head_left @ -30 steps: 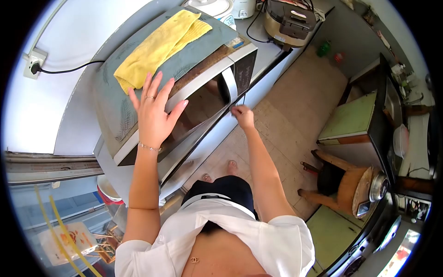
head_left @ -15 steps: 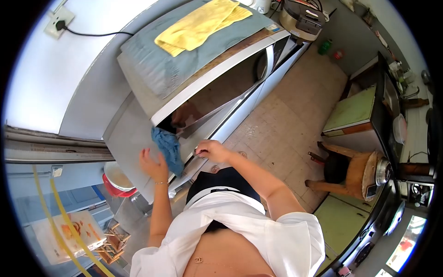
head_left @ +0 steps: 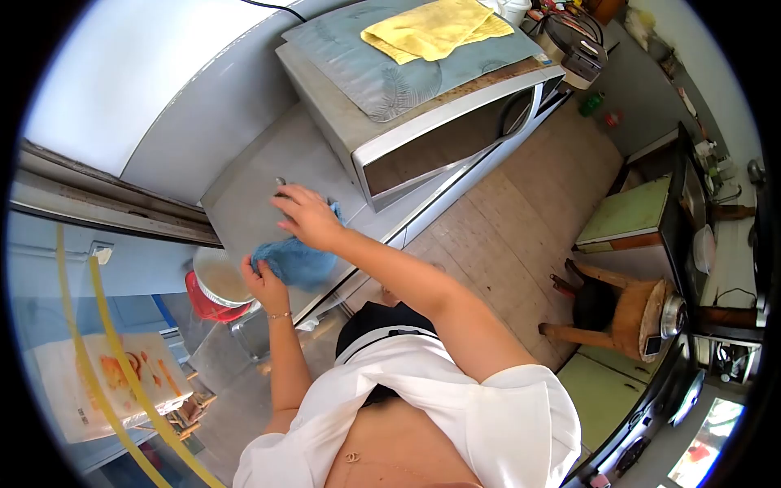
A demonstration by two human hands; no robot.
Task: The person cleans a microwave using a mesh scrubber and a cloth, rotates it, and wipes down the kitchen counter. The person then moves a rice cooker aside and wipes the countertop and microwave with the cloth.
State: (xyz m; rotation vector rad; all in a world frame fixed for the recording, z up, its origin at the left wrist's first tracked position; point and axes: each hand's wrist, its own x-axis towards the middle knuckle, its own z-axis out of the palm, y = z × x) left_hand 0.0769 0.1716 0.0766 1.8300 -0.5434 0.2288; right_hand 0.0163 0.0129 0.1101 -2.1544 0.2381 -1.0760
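Observation:
A crumpled blue cloth (head_left: pixel 297 262) hangs from my left hand (head_left: pixel 265 286), whose fingers are closed on its left end above the grey counter. Beyond it, my right hand (head_left: pixel 311 220) reaches over the counter, palm down with its fingers apart. Just past the right fingertips is a small shiny metal-looking piece (head_left: pixel 281 181), too small to name. The right forearm crosses in front of part of the cloth. To the right of that hand stands a microwave oven (head_left: pixel 358 154) with a dark glass front.
On the oven lie a grey-blue mat (head_left: pixel 342 61) and a folded yellow towel (head_left: pixel 435 31). A rice cooker (head_left: pixel 572 50) stands behind it. Left of the counter edge are a white basin (head_left: pixel 220 276) and a red one (head_left: pixel 207 302). A wooden stool (head_left: pixel 634 313) stands at right.
My left hand has taken hold of the blue cloth and pulled it leftward from the oven's corner. My right hand has moved from the counter's front edge across to its back left. The view has shifted.

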